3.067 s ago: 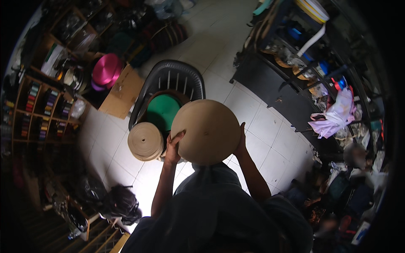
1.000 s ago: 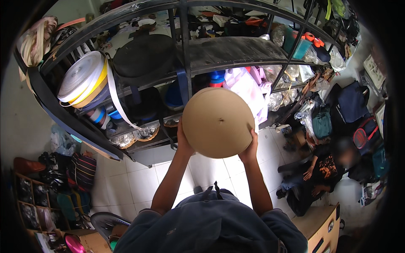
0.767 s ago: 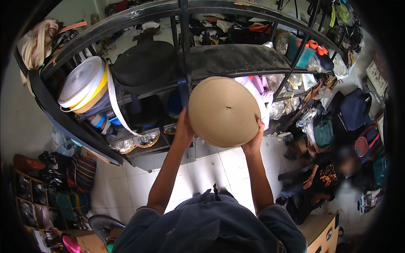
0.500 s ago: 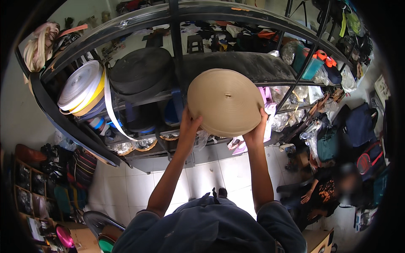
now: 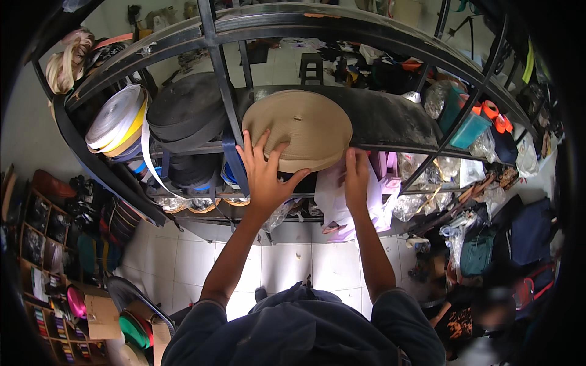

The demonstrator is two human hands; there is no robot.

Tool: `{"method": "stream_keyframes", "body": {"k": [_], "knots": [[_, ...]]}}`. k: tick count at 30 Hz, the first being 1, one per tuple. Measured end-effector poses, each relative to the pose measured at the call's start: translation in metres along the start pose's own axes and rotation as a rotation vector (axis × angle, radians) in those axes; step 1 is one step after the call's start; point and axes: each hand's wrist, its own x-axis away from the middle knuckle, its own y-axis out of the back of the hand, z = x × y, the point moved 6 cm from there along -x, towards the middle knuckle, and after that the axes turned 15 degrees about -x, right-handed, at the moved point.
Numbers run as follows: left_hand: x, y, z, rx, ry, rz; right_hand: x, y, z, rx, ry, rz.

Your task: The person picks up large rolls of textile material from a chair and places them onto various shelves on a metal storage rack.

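A wide tan roll of webbing [image 5: 305,128] lies flat on the black shelf [image 5: 397,122] in front of me. My left hand [image 5: 265,174] is open against its near left side, with fingers spread over the top face and the thumb along the front edge. At the roll's near right edge is my right hand [image 5: 356,180], fingers stretched upward beside the rim, not wrapped round it. Left of the roll, past a dark upright post [image 5: 221,73], sits a black webbing roll [image 5: 186,110].
White and yellow rolls [image 5: 116,119] stand at the shelf's left end. A teal bin [image 5: 469,125] is on the right. Plastic bags [image 5: 336,201] hang below the shelf. A person [image 5: 470,317] sits at the lower right. Bags [image 5: 528,235] line the right side.
The tan roll was held up tilted between both hands; now it rests on the shelf. My left fingers have spread over its top, and my right hand has loosened at its edge.
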Motion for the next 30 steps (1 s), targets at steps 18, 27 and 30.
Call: {"method": "stream_keyframes", "body": {"k": [18,27,30], "knots": [[-0.054,-0.034,0.025,-0.056,-0.124,0.037,-0.053,-0.051,0.041,0.95,0.889,0.462],[-0.056,-0.039,0.024,-0.08,-0.121,0.058,-0.06,-0.053,0.038,0.914,0.979,0.429],[-0.043,-0.035,0.025,-0.074,-0.086,0.11,-0.057,-0.056,0.04,0.909,0.981,0.402]]}}
